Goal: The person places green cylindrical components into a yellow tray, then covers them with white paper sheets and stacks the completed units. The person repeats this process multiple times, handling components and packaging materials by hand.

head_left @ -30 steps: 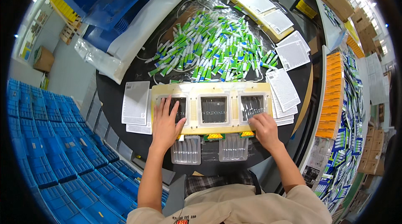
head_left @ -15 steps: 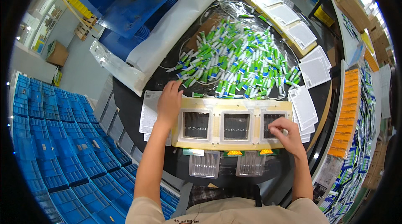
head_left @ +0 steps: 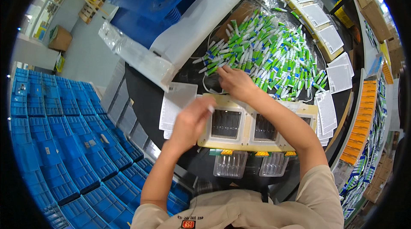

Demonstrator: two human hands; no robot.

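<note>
A long cream-yellow frame (head_left: 239, 146) lies before me, with white-rimmed windows over dark openings. My left hand (head_left: 191, 122), blurred by motion, is closed over the frame's left end. A white tip sticks out from its fingers and looks like the cap of a small tube. Reaching across the frame, my right hand (head_left: 235, 82) has its bent fingers together at the near left edge of a heap of small green-and-white tubes (head_left: 272, 53). What those fingers hold, if anything, is hidden. My right forearm covers part of the frame's right half.
Clear ribbed blister trays (head_left: 230, 165) stick out below the frame. White printed cards (head_left: 177, 100) lie left of it, others (head_left: 327, 111) right. A second yellow frame (head_left: 334, 53) stands far right. Blue crates (head_left: 55, 152) fill the lower left; white sheeting (head_left: 188, 32) borders the heap.
My right hand has moved from the frame's right window up and left to the tubes. My left hand has come back from the heap's edge to the frame's left end. The view has shifted.
</note>
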